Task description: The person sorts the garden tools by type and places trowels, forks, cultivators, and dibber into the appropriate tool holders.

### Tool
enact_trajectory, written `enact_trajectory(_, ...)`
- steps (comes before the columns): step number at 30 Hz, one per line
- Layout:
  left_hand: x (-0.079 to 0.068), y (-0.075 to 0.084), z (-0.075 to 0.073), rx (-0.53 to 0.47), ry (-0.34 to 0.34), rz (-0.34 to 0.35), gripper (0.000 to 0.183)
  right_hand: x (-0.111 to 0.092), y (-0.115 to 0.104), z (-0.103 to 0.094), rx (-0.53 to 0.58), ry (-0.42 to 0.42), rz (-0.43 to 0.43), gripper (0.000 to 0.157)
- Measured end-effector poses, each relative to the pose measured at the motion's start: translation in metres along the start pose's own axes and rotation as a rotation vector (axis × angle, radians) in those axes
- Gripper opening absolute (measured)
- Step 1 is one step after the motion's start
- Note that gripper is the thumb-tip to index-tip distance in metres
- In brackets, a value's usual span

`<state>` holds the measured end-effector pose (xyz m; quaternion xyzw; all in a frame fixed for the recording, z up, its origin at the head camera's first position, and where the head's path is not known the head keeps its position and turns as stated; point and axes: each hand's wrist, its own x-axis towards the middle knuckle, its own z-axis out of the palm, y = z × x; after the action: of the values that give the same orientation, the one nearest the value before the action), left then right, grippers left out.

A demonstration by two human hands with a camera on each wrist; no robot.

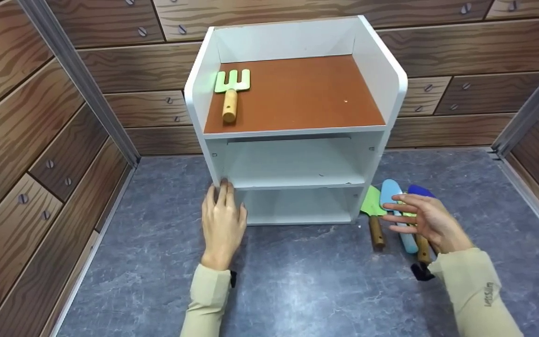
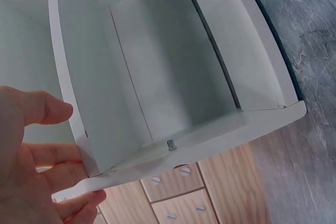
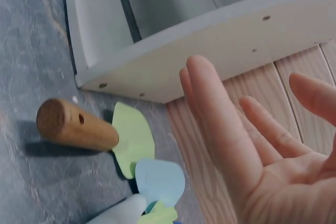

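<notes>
A small white shelf unit (image 1: 293,183) with a brown top stands upright against the back wall. On its top, at the left, lies a toy garden fork (image 1: 230,96) with green tines and a wooden handle. My left hand (image 1: 224,220) touches the front of the unit's left side, near the middle shelf; its fingers look fairly straight in the left wrist view. Above several garden tools right of the unit, my right hand (image 1: 426,220) hovers with spread fingers, holding nothing. Among them are a green-bladed trowel (image 3: 131,140) with a wooden handle and a light blue trowel (image 1: 389,193).
Wood-patterned walls (image 1: 461,47) enclose the grey marbled floor (image 1: 297,285) at the back and both sides. A dark blue tool head (image 1: 420,190) shows beyond my right hand. Near my right cuff is a black object (image 1: 422,272).
</notes>
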<state>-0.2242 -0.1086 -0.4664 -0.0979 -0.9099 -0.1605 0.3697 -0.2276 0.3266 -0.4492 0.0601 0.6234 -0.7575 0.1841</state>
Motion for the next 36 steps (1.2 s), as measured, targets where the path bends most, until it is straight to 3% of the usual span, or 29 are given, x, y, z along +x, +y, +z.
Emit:
enact_trajectory(5,0.000,-0.001,0.000,-0.003,0.005,0.004,0.056,0.002,0.003,-0.007,-0.005,0.034,0.032,0.031)
enact_trajectory(12,0.000,0.000,0.000,-0.011,0.008,0.007,0.056,0.000,0.008,-0.016,-0.036,0.053,0.057,0.067)
enact_trajectory(17,-0.001,0.000,0.001,-0.019,0.006,0.007,0.056,-0.002,0.010,-0.023,-0.006,0.073,0.057,0.048)
enact_trajectory(20,-0.001,0.000,0.001,-0.011,0.009,0.001,0.057,-0.001,0.011,-0.025,-0.010,0.081,0.061,0.044)
enact_trajectory(27,0.000,0.000,0.000,-0.017,0.000,0.004,0.056,-0.001,0.012,-0.029,-0.070,0.108,0.074,0.068)
enact_trajectory(36,-0.001,-0.001,0.000,-0.008,0.002,0.009,0.057,-0.003,0.019,-0.033,-0.112,0.108,0.079,0.075)
